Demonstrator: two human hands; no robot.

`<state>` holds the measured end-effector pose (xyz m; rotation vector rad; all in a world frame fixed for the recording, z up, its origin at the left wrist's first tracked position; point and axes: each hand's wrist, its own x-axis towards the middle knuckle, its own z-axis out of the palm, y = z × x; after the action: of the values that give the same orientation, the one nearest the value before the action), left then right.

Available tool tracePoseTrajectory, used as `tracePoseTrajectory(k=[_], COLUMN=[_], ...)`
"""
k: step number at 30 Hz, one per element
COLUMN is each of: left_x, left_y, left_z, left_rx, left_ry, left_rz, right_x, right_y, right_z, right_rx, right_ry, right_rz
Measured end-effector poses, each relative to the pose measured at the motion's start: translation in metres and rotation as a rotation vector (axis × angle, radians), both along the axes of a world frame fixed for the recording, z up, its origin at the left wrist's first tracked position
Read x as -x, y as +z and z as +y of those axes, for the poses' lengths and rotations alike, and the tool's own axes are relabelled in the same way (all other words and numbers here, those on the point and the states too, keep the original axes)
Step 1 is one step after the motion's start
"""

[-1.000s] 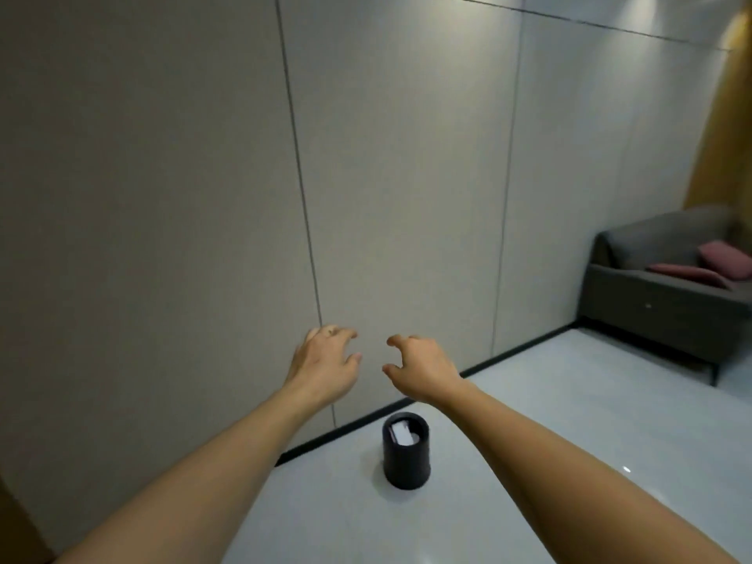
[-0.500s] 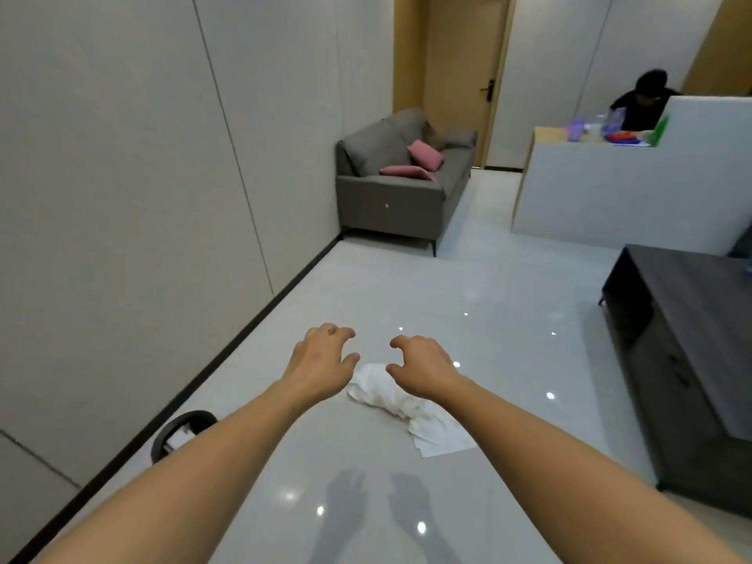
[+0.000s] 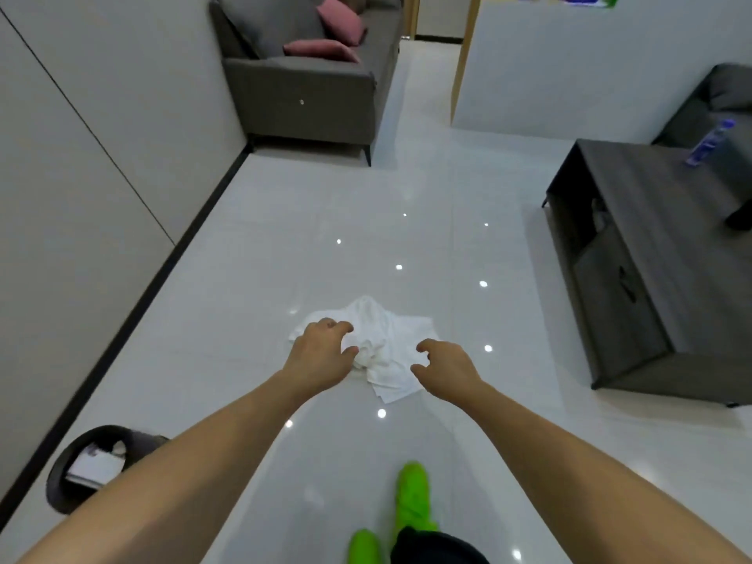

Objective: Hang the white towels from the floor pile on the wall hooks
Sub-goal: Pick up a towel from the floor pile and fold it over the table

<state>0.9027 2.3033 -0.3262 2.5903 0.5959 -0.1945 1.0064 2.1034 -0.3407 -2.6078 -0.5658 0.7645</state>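
Head view, one entry. Progress: early. No wall hooks are in view and no towel is seen hanging; the pile is not yet lifted, so picking up, carrying and hanging all appear to remain.

Item: white towels (image 3: 382, 339), a crumpled pile on the glossy pale floor (image 3: 252, 278), mid-scene, well apart from the grey wall (image 3: 81, 156) on the left and the dark low cabinet (image 3: 635, 258) on the right. Look: plain white, thin, soft cloth; bunched into a raised peak at the far side, with flat folded corners spreading near and right. How many towels make up the pile cannot be told.

Left hand (image 3: 321, 352): stretched forward over the pile's left edge, fingers curled, grasping nothing; contact with the cloth cannot be told.

Right hand (image 3: 443, 366): at the pile's right side, fingers curled likewise, empty.

Also present: dark bin (image 3: 61, 478) near left by the wall; grey sofa (image 3: 301, 87) far off; green shoes (image 3: 411, 498) nearest.
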Motion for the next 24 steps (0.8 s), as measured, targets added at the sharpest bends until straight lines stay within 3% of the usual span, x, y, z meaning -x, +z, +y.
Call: tracePoseTrajectory(k=[15,24], left_x=[-0.149,-0.2], left_y=[-0.18,-0.305], left_z=[0.087,0.107], left_rx=[0.15,0.296], left_ry=[0.095,0.065], left_rz=[0.337,0.47], right_x=[-0.157,-0.195], right_y=[-0.22,-0.346], right_z=[0.068,0.094], right_rx=[0.12,0.231], right_ry=[-0.264,-0.42], right_rz=[0.414,0.554])
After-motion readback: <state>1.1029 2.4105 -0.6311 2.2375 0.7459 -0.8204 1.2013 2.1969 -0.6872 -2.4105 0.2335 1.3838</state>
